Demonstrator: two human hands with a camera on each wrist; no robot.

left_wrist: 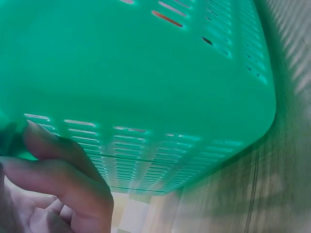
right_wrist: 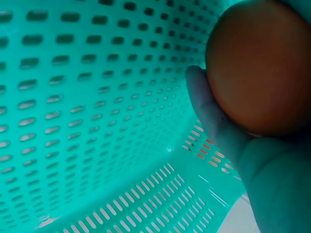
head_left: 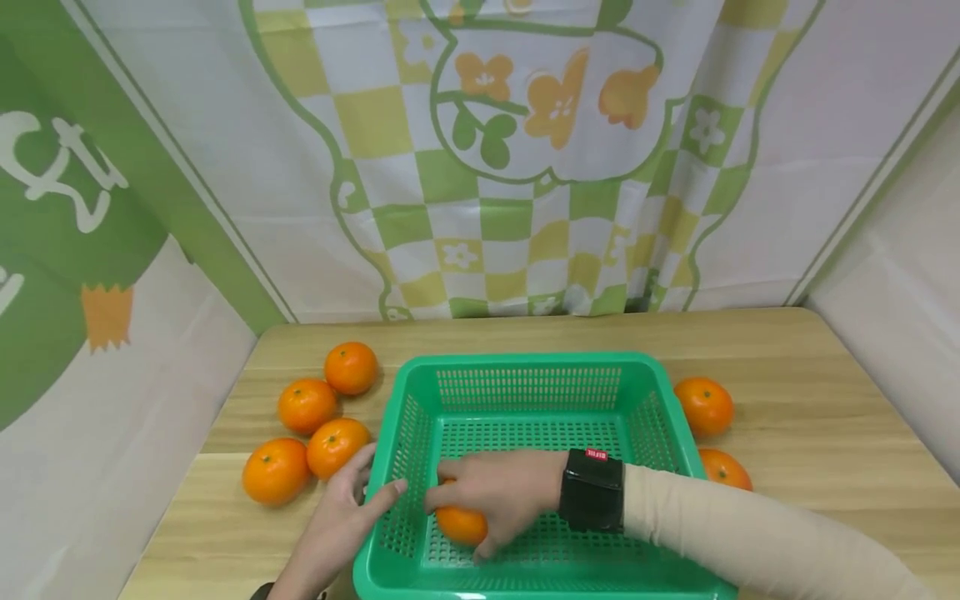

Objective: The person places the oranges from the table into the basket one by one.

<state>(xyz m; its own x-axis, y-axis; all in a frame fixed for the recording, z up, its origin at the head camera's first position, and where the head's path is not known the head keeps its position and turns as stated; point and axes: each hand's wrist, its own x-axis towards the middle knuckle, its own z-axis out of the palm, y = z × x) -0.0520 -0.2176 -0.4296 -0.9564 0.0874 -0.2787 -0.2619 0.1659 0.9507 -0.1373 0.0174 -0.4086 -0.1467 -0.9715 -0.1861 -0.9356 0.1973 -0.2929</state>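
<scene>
A green plastic basket (head_left: 525,360) with slotted walls stands on the table. Inside it, near the left wall, my right hand (head_left: 502,492) holds an orange (head_left: 461,527) from above, fingers and thumb around its sides. The right wrist view shows that orange (right_wrist: 260,68) large and shaded, with a finger along it and the basket's holed floor (right_wrist: 97,107) beside it. My left hand (head_left: 347,508) grips the basket's left rim, thumb over the edge and the other fingers outside. Curled left fingers (left_wrist: 68,179) lie close against the outer wall (left_wrist: 136,77) in the left wrist view.
Several oranges (head_left: 307,406) lie grouped on the wooden table (head_left: 795,375) left of the basket. Two more, a far orange (head_left: 703,407) and a nearer orange (head_left: 724,469) partly behind the right sleeve (head_left: 720,508), sit along its right side. A patterned curtain (head_left: 525,225) hangs behind.
</scene>
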